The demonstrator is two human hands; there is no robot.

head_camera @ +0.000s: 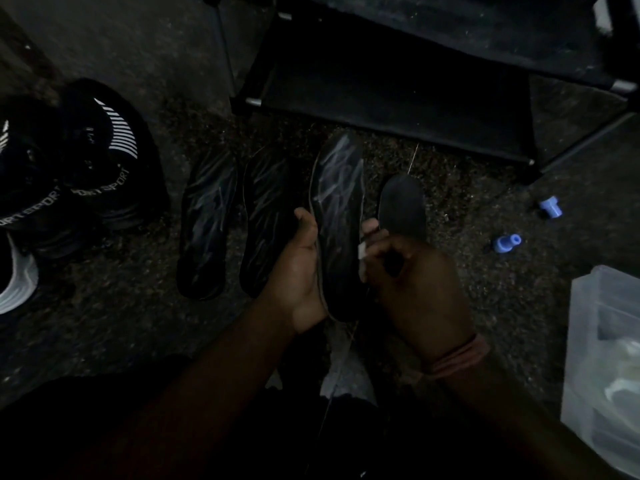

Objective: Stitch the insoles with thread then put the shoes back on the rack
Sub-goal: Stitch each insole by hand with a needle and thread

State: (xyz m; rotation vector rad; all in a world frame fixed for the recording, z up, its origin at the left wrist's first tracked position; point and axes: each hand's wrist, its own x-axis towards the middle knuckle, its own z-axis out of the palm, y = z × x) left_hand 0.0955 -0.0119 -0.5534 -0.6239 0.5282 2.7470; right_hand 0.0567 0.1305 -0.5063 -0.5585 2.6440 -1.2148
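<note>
Stitching step: keep the insole [341, 216] steady and upright in the left hand [298, 268], which grips its edge; the right hand [408, 275] pinches at the opposite edge, needle too dark to see. Judged best: pull thread [337, 379] taut, small even stitches. Insole sits between both hands, dark with pale streaks, thin rim. Two more insoles [207, 223] lie left of the left hand; shoes [100, 150] further left.
</note>
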